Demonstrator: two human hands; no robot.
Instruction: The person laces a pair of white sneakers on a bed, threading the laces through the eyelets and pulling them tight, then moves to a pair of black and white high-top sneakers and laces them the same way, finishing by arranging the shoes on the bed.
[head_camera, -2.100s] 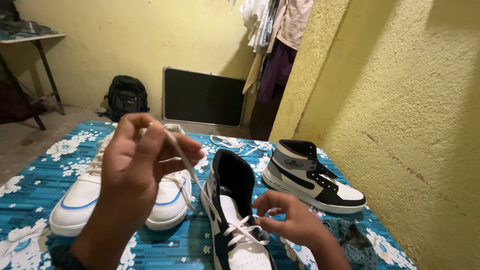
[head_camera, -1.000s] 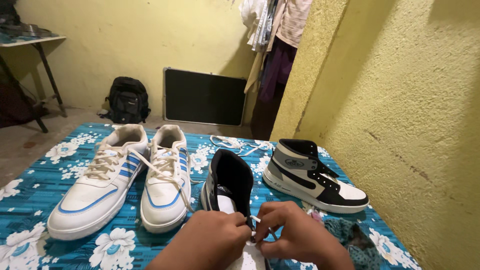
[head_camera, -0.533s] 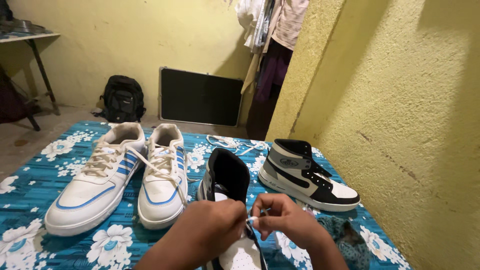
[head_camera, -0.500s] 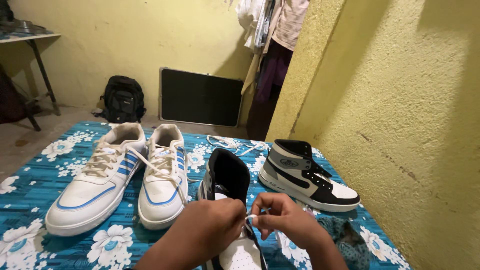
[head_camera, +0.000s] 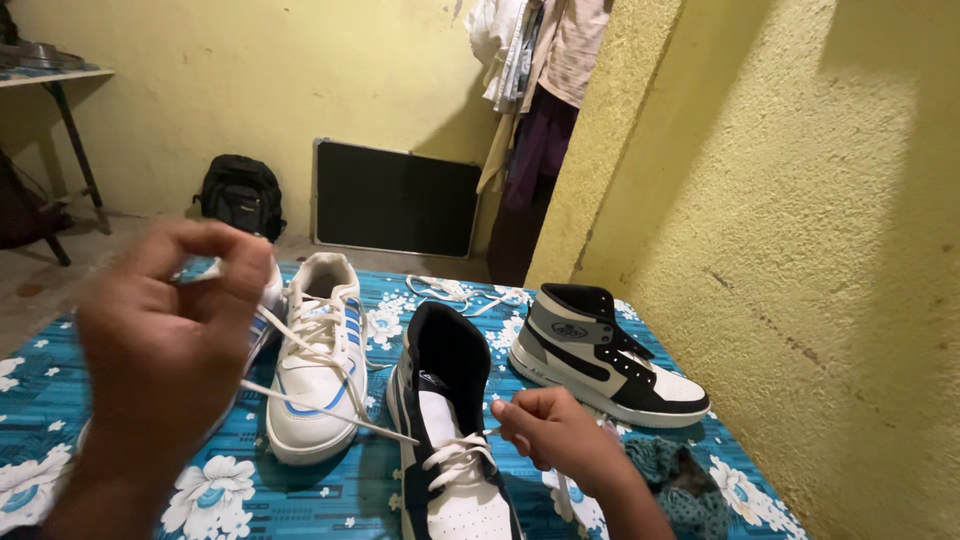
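Observation:
A black and white high-top shoe (head_camera: 450, 440) stands in front of me on the blue flowered cloth (head_camera: 60, 370). My left hand (head_camera: 170, 340) is raised at the left, pinching one end of a white shoelace (head_camera: 330, 420) that runs taut down to the shoe's eyelets. My right hand (head_camera: 560, 440) rests beside the shoe's tongue, fingers closed on the lace's other end. The matching high-top (head_camera: 600, 355) lies to the right. A white low sneaker with blue stripes (head_camera: 315, 370) stands left of the high-top, and its mate is mostly hidden behind my left hand.
A loose white lace (head_camera: 450, 292) lies at the cloth's far edge. A dark teal crumpled cloth (head_camera: 680, 480) sits by my right wrist. A yellow wall (head_camera: 800, 250) closes the right side. A black backpack (head_camera: 240, 195), a dark board (head_camera: 395, 200) and hanging clothes (head_camera: 540, 60) stand beyond.
My left hand has lifted up and to the left from the shoe, drawing the lace out tight. My right hand has stayed beside the high-top.

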